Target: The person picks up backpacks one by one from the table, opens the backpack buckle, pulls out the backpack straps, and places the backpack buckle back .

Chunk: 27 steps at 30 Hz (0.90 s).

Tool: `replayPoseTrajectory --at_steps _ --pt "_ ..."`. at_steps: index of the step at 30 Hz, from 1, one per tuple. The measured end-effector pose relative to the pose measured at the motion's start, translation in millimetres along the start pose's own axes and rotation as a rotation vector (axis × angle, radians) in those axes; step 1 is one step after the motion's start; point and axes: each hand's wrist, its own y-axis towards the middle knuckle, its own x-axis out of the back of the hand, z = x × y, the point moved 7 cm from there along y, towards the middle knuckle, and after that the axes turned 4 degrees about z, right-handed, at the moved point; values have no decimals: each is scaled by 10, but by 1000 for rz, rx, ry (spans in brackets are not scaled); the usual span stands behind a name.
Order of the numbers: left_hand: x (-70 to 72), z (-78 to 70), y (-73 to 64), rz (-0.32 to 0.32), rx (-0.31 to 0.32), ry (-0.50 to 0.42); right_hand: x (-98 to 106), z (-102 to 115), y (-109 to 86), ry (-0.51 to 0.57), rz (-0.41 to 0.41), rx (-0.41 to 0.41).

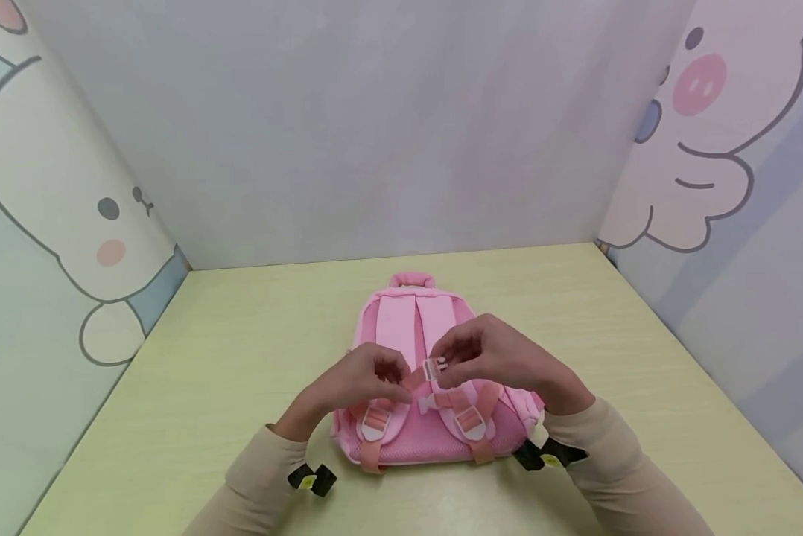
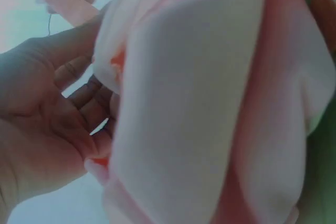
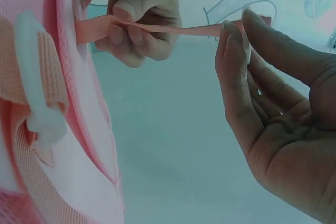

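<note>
A pink backpack [image 1: 435,444] lies with its shoulder straps facing up and its top handle pointing away. My left hand [image 1: 357,381] pinches a salmon webbing strap [image 3: 178,29] between thumb and fingers, over the left shoulder strap. At the strap's far end, the right hand [image 1: 498,357] holds a white plastic buckle piece [image 1: 431,369] in its fingertips. Between the two hands the webbing runs straight, lifted off the bag, as the right wrist view shows. Another white buckle piece [image 1: 427,404] hangs on the right shoulder strap, just below the hands.
White adjusters [image 1: 471,423] sit low on both shoulder straps, with salmon webbing through them. The bag rests on a pale yellow-green tabletop [image 1: 254,335]. A grey backdrop [image 1: 388,134] rises behind, and cartoon-printed panels [image 1: 763,298] stand at both sides.
</note>
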Motion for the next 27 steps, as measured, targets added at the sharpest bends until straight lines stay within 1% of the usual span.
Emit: replayPoseTrajectory --at_steps 4,6,8,9,11,13,15,17,19,21,24,25,27 --pt "-18 -2 0 15 -41 58 -70 100 -24 7 102 118" --pt "-30 -18 -4 32 -80 83 -110 167 -45 0 143 186" --pt "-50 -55 -9 43 -135 139 -161 246 -80 -42 164 240" --pt "-63 -74 -9 43 -159 180 -197 292 -103 -81 171 269" --pt "-98 -123 -8 35 -201 297 -317 390 -153 -206 182 307" --pt "-135 -169 -9 25 -207 425 -503 478 -200 -380 208 329" --pt "-179 -191 -6 41 -178 525 -730 537 -236 -572 253 345" --pt "-216 -198 -7 70 -136 585 -956 542 -248 -740 311 337" --pt "-241 -186 -7 103 -98 600 -1138 495 -245 -863 363 325" --pt "-243 -153 -6 126 -75 579 -1288 414 -227 -948 418 317" --pt "-211 -109 -7 142 -74 524 -1450 264 -208 -998 477 284" --pt "-200 -96 -6 150 -86 506 -1494 221 -205 -1018 490 274" --pt "-185 -82 -6 169 -109 483 -1555 138 -201 -1037 506 229"
